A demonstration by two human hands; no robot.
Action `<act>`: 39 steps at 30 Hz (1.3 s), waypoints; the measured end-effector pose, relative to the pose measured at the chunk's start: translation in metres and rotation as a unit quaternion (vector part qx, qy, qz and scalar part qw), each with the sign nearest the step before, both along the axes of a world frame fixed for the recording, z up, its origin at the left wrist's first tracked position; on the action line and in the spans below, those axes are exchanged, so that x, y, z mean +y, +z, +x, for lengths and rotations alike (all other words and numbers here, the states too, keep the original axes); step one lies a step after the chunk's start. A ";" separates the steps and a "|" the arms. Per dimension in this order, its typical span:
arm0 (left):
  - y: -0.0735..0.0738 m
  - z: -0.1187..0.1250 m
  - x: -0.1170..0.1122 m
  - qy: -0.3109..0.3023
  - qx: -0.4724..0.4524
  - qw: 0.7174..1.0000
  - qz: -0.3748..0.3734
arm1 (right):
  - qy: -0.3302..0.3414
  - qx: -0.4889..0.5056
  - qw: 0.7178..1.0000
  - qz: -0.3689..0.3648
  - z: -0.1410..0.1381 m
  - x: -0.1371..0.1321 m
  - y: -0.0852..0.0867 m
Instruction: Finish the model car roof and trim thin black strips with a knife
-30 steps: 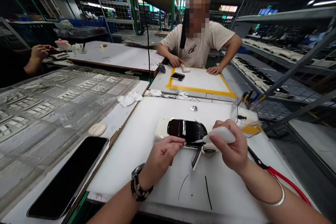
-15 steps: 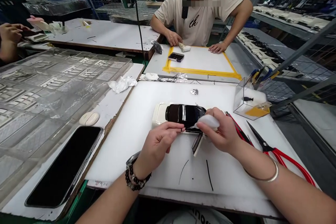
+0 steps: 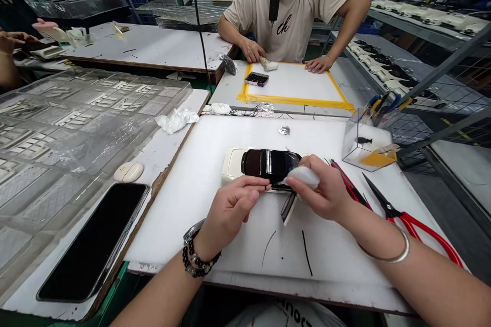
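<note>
Car [image 3: 264,165]: white body, black roof, lying sideways across my view near the middle of the white board [image 3: 215,225], nose to my right. Its near door [image 3: 288,208] hangs open towards me.

Left hand [image 3: 233,205]: fingers curled, thumb and forefinger closed in a tight pinch, tips touching the car's near side just below the roof edge. I cannot tell whether anything small sits in the pinch.

Right hand [image 3: 323,190]: closed around a white cloth [image 3: 305,176], thumb on top. The tip of the cloth is pressed to the roof at the front corner, above the open door.

Hands are close together, with the door between them.

Surroundings:
- Red scissors [image 3: 416,223] on the board to my right, blades open, just beside my right wrist.
- Clear box [image 3: 364,148] beyond the scissors, at the far right of the board.
- Phone [image 3: 95,240] face up on my left, screen dark.
- Clear trays [image 3: 76,127] further left, a crumpled tissue [image 3: 177,120] at their edge.
- Co-worker [image 3: 295,10] across from me, both hands on a yellow-taped board.
</note>
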State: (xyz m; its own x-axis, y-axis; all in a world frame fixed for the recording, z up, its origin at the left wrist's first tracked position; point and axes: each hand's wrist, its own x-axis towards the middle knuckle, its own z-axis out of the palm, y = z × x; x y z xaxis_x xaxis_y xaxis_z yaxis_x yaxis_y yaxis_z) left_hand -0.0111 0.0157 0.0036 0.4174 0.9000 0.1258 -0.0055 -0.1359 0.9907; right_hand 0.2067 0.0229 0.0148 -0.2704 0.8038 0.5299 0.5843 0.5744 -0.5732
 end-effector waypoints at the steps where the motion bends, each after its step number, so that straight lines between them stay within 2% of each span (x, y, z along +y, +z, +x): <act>1: 0.000 0.000 0.000 0.000 0.001 1.000 0.000 | 0.002 -0.001 1.000 0.002 0.000 0.000 0.000; 26: 0.001 0.001 0.000 -0.002 0.001 1.000 0.004 | 0.004 0.020 1.000 -0.004 0.000 0.001 0.001; 29: 0.001 0.000 0.000 -0.003 0.000 1.000 0.002 | -0.018 0.083 0.995 -0.043 0.005 0.002 0.003; 31: 0.001 0.000 0.000 -0.006 -0.005 1.000 -0.002 | -0.037 0.174 0.981 -0.074 0.011 0.005 0.008; 33: 0.001 0.000 0.000 -0.011 -0.011 1.000 -0.006 | -0.050 0.291 0.951 -0.088 0.017 0.010 0.014; 36: 0.001 0.000 0.000 -0.019 -0.012 1.000 -0.010 | -0.081 0.416 0.904 -0.054 0.028 0.024 0.020; 37: 0.000 0.000 0.000 -0.022 -0.011 1.000 -0.010 | -0.099 0.423 0.900 -0.040 0.032 0.029 0.020; 39: -0.001 0.001 0.000 -0.029 -0.010 0.999 -0.008 | -0.153 0.363 0.918 -0.047 0.041 0.041 0.015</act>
State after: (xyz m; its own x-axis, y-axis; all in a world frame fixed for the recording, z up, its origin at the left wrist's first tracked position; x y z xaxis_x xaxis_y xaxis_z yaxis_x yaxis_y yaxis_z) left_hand -0.0103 0.0158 0.0031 0.4669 0.8762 0.1197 -0.0321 -0.1184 0.9924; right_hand 0.2481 0.0640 0.0296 0.3730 0.8347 0.4052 0.1541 0.3749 -0.9142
